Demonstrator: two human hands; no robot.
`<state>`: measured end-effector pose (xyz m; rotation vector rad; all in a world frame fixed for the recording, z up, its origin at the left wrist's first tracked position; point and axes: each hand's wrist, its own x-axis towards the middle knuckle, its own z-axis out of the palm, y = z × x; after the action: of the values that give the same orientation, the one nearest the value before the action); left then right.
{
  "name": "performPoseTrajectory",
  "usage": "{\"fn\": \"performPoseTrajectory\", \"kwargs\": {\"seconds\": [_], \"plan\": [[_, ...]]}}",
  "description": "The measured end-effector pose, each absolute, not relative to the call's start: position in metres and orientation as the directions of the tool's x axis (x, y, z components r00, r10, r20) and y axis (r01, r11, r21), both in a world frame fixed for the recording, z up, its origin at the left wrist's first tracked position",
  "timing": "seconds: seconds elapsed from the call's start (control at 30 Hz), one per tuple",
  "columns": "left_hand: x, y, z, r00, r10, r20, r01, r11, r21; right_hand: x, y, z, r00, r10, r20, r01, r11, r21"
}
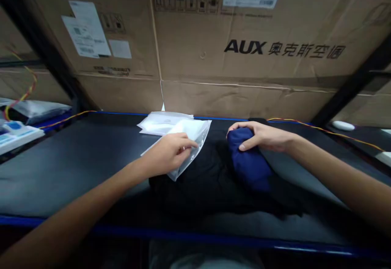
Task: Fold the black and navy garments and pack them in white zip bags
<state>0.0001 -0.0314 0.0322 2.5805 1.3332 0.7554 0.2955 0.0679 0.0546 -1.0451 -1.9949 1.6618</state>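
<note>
My left hand pinches a translucent plastic bag near its edge, lifting it slightly over the dark shelf surface. Behind that bag lie more flat plastic bags of the same frosted kind. On the right, my right hand is closed round the upper end of a folded navy blue cloth bundle, thumb on the near side. Beneath and around the bundle spreads a black cloth, perhaps a garment; its exact kind I cannot tell.
Large cardboard boxes stand along the back. A white power strip lies at the left, with a yellow-red cable running from it. A white oval object sits far right. Dark metal posts frame the shelf, whose front edge is blue.
</note>
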Motion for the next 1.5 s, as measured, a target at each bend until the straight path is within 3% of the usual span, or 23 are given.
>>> {"fn": "performPoseTrajectory", "kwargs": {"seconds": [0.13,0.33,0.5,0.73,0.83,1.0,1.13,1.27,1.4,1.5], "plan": [[0.006,-0.032,0.027,0.53,0.789,0.313,0.737,-0.61,0.29,0.279,0.046,0.063,-0.747,0.617,-0.247,0.178,-0.173,-0.969],[0.023,-0.038,0.025,0.502,0.803,0.322,0.691,-0.596,0.409,0.255,0.026,0.048,-0.7,0.664,-0.264,0.054,-0.32,-0.946],[0.033,-0.039,0.022,0.407,0.861,0.304,0.696,-0.508,0.508,0.243,0.024,0.023,-0.554,0.804,-0.215,-0.051,-0.29,-0.956],[0.034,-0.04,0.017,0.328,0.881,0.342,0.611,-0.474,0.634,0.242,0.025,0.031,-0.565,0.786,-0.252,-0.058,-0.343,-0.938],[0.034,-0.042,0.018,0.319,0.873,0.368,0.609,-0.487,0.626,0.244,0.027,0.031,-0.55,0.805,-0.222,-0.022,-0.28,-0.96],[0.033,-0.04,0.014,0.289,0.836,0.466,0.653,-0.528,0.543,0.242,0.032,0.019,-0.544,0.836,-0.068,0.074,-0.033,-0.997],[0.032,-0.039,0.012,0.314,0.797,0.515,0.685,-0.566,0.458,0.242,0.034,0.014,-0.537,0.843,0.029,0.184,0.151,-0.971],[0.033,-0.039,0.013,0.378,0.785,0.491,0.658,-0.601,0.454,0.242,0.033,0.02,-0.602,0.791,0.109,0.238,0.309,-0.921],[0.036,-0.04,0.013,0.407,0.739,0.536,0.577,-0.663,0.476,0.238,0.034,0.021,-0.658,0.748,0.086,0.27,0.341,-0.9],[0.038,-0.041,0.015,0.44,0.704,0.558,0.521,-0.706,0.48,0.234,0.035,0.022,-0.594,0.802,0.061,0.199,0.221,-0.955]]}}
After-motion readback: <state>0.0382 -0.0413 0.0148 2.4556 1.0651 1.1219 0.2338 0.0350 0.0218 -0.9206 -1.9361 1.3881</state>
